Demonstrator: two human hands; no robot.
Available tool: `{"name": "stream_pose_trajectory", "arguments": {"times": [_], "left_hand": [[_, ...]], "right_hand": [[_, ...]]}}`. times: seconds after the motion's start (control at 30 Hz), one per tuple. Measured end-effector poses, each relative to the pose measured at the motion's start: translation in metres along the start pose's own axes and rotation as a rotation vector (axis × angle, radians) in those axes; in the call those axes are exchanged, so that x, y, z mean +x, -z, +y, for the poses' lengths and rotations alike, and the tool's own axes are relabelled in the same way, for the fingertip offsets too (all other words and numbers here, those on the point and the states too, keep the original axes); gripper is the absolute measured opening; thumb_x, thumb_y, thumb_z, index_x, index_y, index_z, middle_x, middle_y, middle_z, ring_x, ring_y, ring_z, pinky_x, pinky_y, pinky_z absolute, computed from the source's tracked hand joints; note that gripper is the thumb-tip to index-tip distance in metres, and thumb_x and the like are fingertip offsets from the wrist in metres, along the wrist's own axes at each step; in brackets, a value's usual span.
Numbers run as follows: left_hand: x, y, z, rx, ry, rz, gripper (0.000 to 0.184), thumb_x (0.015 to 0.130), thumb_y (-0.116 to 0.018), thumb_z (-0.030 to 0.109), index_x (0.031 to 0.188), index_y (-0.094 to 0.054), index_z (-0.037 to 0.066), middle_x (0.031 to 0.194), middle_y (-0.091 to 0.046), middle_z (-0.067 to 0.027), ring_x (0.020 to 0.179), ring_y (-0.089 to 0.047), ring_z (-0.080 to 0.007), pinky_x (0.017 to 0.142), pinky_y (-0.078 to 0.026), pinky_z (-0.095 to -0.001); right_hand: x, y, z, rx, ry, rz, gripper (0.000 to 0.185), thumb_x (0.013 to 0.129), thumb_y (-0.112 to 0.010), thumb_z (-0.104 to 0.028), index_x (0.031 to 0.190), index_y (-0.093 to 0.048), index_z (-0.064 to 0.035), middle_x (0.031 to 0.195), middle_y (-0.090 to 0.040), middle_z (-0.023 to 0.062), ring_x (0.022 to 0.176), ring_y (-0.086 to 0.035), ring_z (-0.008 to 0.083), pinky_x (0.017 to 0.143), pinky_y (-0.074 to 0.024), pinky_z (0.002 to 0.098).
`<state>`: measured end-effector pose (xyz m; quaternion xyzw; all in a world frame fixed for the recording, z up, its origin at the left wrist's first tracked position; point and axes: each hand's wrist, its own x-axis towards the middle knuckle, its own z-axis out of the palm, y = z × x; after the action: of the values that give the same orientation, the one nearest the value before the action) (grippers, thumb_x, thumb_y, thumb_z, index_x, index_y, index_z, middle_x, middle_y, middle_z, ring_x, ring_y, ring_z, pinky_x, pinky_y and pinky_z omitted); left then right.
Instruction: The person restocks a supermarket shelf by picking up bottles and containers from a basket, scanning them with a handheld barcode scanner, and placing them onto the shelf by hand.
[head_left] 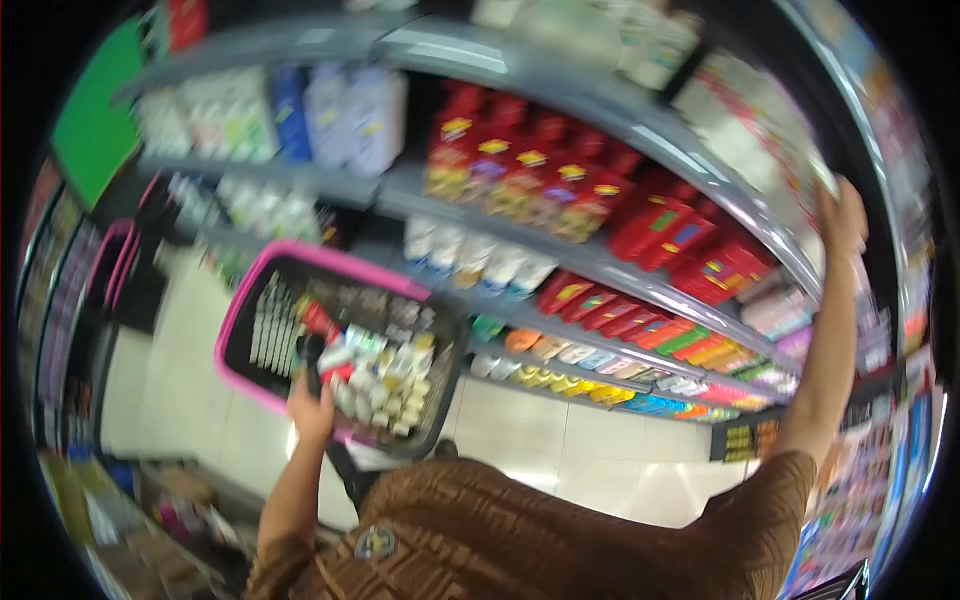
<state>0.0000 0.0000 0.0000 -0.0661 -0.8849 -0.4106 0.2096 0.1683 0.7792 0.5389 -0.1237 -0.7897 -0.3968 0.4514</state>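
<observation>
My left hand (312,408) is closed around the black handle (312,365) of a shopping basket (232,330). The basket is dark with a pink rim, and inside it lie many small pale bottles (385,388) and a red-topped item (318,320). On the far right my right hand (842,218) is stretched up to the upper shelf, its fingers bent at a pale thing (825,178) too blurred to name. Close by on that shelf are white packs (745,115) with red print.
Shelves (450,225) curve across the view, carrying red pump bottles (530,165), lilac bottles (355,120) and white bottles (475,255). Tiled floor (520,430) lies below. Another pink-rimmed basket (118,250) stands at left, cartons (150,550) at lower left.
</observation>
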Motion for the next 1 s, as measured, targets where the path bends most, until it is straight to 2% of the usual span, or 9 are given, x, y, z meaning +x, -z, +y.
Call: {"name": "stream_pose_trajectory", "arguments": {"times": [0.07,0.1,0.27,0.37,0.47,0.53,0.6,0.7,1.0], "left_hand": [[-0.061,0.04,0.02,0.127,0.15,-0.101,0.04,0.083,-0.074,0.042,0.094,-0.069,0.004,0.069,-0.063,-0.0239,0.067,-0.066,-0.0449,0.063,-0.05,-0.0529],[-0.014,-0.007,-0.047,0.022,0.107,-0.042,0.04,0.085,-0.072,0.042,0.096,-0.067,0.004,0.069,-0.064,-0.0227,0.067,-0.065,-0.045,0.063,-0.049,-0.0533],[0.023,0.066,-0.072,-0.271,0.278,-0.168,0.029,0.09,-0.071,0.028,0.096,-0.064,0.0,0.07,-0.064,-0.0194,0.065,-0.065,-0.0374,0.064,-0.05,-0.0442],[0.071,0.093,-0.115,-0.265,0.246,-0.166,0.029,0.09,-0.069,0.025,0.103,-0.066,0.0,0.072,-0.066,-0.0196,0.066,-0.066,-0.0359,0.065,-0.051,-0.0429],[0.096,0.096,-0.168,-0.126,0.251,-0.204,0.031,0.09,-0.068,0.029,0.104,-0.065,0.001,0.075,-0.066,-0.0223,0.072,-0.067,-0.0418,0.066,-0.051,-0.0463],[0.093,0.093,-0.158,-0.169,0.199,-0.177,0.029,0.09,-0.069,0.029,0.099,-0.064,0.002,0.075,-0.065,-0.0224,0.072,-0.066,-0.0441,0.066,-0.051,-0.0493],[0.09,0.099,-0.16,-0.078,0.11,-0.245,0.03,0.088,-0.07,0.031,0.097,-0.064,0.003,0.078,-0.066,-0.023,0.075,-0.066,-0.0454,0.068,-0.051,-0.0513],[0.092,0.104,-0.154,-0.168,0.157,-0.223,0.031,0.088,-0.07,0.032,0.097,-0.063,0.003,0.077,-0.065,-0.0237,0.075,-0.065,-0.0456,0.067,-0.051,-0.0513],[0.098,0.102,-0.154,-0.023,0.106,-0.307,0.03,0.085,-0.072,0.034,0.089,-0.061,0.005,0.073,-0.066,-0.0202,0.07,-0.066,-0.0427,0.065,-0.051,-0.0514]], "right_hand": [[-0.008,0.0,0.043,-0.062,-0.146,-0.176,0.053,0.096,-0.065,-0.05,0.128,-0.067,-0.0081,0.118,-0.071,0.0178,0.105,-0.07,0.0352,0.089,-0.0548,0.0422],[0.044,0.042,-0.013,-0.057,-0.261,-0.178,0.053,0.095,-0.065,-0.052,0.129,-0.067,-0.0111,0.118,-0.071,0.0175,0.104,-0.07,0.0344,0.087,-0.0555,0.0421],[0.045,0.079,-0.044,-0.01,0.106,0.031,0.043,0.095,-0.067,-0.047,0.128,-0.069,-0.0183,0.11,-0.076,0.012,0.089,-0.074,0.0321,0.072,-0.0575,0.043],[0.03,0.103,-0.124,0.228,0.091,-0.003,0.042,0.096,-0.07,-0.04,0.121,-0.07,-0.0067,0.102,-0.074,0.0105,0.092,-0.074,0.0251,0.074,-0.0582,0.0387],[0.013,0.158,-0.36,0.673,-0.134,-0.368,0.031,0.086,-0.073,-0.02,0.112,-0.07,-0.0051,0.093,-0.069,0.0106,0.082,-0.069,0.0209,0.072,-0.0549,0.0356],[-0.005,0.19,-0.508,0.72,0.137,-0.419,0.033,0.078,-0.075,-0.018,0.107,-0.069,-0.0034,0.096,-0.068,0.0145,0.088,-0.067,0.0308,0.08,-0.0537,0.0416],[-0.052,0.189,-0.624,0.895,0.136,-0.625,0.048,0.069,-0.088,-0.044,0.1,-0.073,-0.0089,0.097,-0.07,0.0121,0.092,-0.067,0.0323,0.083,-0.0532,0.045],[-0.113,0.18,-0.772,1.102,0.297,-0.556,0.047,0.076,-0.082,-0.053,0.085,-0.068,-0.0086,0.084,-0.067,0.0131,0.082,-0.066,0.0335,0.074,-0.0527,0.0465],[-0.281,0.185,-0.978,1.2,0.208,-1.018,0.051,0.082,-0.076,-0.054,0.094,-0.068,-0.005,0.088,-0.071,0.0191,0.086,-0.069,0.038,0.076,-0.0546,0.0462]]}}
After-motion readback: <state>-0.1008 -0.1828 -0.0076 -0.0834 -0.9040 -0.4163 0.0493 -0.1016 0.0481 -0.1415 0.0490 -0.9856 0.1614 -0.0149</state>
